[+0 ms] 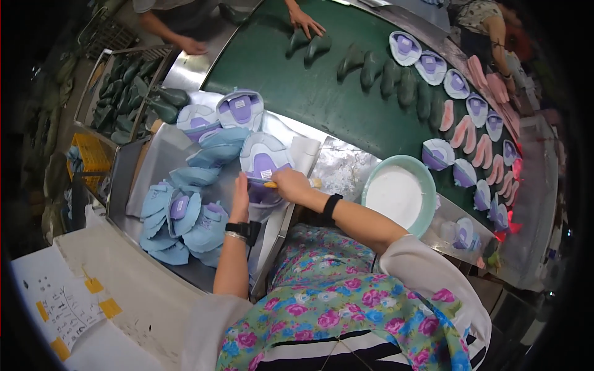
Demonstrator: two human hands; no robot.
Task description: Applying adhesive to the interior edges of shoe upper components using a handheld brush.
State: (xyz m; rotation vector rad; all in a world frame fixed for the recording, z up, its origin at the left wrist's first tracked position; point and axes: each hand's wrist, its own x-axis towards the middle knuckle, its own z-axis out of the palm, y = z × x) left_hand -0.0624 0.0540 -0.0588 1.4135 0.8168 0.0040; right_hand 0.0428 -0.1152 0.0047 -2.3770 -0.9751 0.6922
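A light blue and purple shoe upper [265,154] stands before me, its inside turned toward me. My left hand [239,199] is closed at its left edge, fingers upright and pressed together; the thumb is hard to make out. In my right hand [291,184] is a thin tool with a yellow-orange handle [270,184], lying across the upper's lower part; its working end is hard to tell. Left of my hands, several blue shoe uppers [210,226] lie heaped on a metal tray [139,173]. Two more uppers [240,108] rest at its far end.
A pale green basin [373,179] of white contents stands to my right. The green conveyor belt [278,93] carries dark shoe lasts [371,69], uppers and pink insole-shaped pieces [482,148]. A co-worker's hand [304,21] touches lasts across it. A rack of lasts [124,89] stands far left.
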